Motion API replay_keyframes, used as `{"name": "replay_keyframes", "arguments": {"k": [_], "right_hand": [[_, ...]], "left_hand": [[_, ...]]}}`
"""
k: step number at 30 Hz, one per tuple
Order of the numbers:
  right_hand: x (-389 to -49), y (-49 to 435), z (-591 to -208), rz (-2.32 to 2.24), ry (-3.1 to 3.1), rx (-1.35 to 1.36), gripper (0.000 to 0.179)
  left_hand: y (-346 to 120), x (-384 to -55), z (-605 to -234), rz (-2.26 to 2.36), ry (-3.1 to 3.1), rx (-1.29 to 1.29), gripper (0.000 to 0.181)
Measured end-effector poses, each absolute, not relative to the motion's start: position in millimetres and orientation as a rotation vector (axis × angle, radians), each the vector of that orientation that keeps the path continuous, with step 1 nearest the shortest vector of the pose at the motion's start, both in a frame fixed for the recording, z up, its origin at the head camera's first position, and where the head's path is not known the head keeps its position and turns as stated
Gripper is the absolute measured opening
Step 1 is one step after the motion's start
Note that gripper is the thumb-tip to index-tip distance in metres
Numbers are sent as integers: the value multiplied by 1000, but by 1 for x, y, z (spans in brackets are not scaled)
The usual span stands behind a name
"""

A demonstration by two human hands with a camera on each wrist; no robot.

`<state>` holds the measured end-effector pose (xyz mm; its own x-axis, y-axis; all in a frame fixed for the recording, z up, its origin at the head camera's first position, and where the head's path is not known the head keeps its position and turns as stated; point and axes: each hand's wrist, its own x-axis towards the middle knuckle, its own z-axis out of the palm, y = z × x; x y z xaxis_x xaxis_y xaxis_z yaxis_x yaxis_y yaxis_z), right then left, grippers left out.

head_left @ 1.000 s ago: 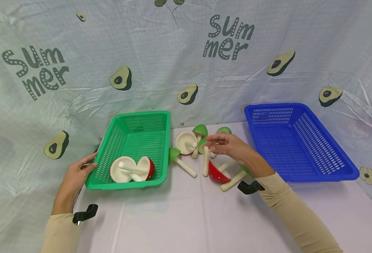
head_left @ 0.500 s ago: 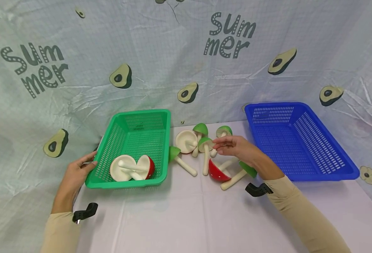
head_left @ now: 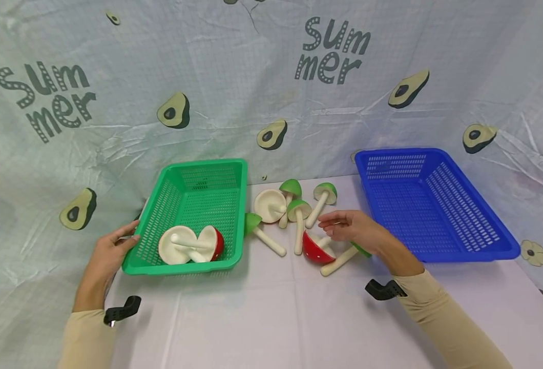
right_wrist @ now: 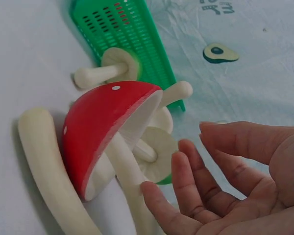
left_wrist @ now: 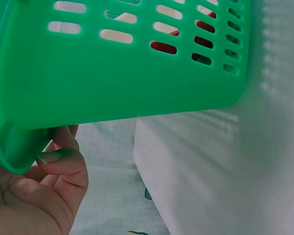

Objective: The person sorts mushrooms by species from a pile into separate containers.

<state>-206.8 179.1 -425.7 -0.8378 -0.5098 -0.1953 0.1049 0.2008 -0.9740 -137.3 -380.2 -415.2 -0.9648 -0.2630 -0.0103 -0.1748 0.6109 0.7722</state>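
My left hand [head_left: 107, 254] grips the left rim of the green basket [head_left: 186, 269]; in the left wrist view its thumb [left_wrist: 63, 161] bends in under the rim. Two red-capped toy mushrooms [head_left: 178, 251] lie in the basket's near end. Holding nothing, my right hand [head_left: 355, 231] hovers with loosely bent fingers at the right of the mushroom pile. Just below it is a toy mushroom with a white-dotted red cap [head_left: 316, 252], its stem partly behind the fingers. Beside that, a green-capped mushroom [head_left: 338, 262] has its cap mostly hidden by the hand.
Between the baskets lie several green-capped mushrooms [head_left: 325, 192] and another red one [head_left: 267, 201], underside up. The blue basket [head_left: 446, 257] stands at the right with nothing in it. A printed cloth [head_left: 221, 102] hangs behind the white-covered table [head_left: 234, 323].
My right hand has drawn back right and toward me, uncovering the green-capped mushrooms at the back. My left hand stays at the green basket's rim.
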Motion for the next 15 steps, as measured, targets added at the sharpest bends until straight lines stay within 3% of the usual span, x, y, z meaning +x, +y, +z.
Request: {"name": "replay_keyframes", "arguments": {"k": [15], "right_hand": [[-209,172,-430,-1595,1962,-366,39]], "left_hand": [[-379,-137,-415,-1292,-2705,367,50]]}}
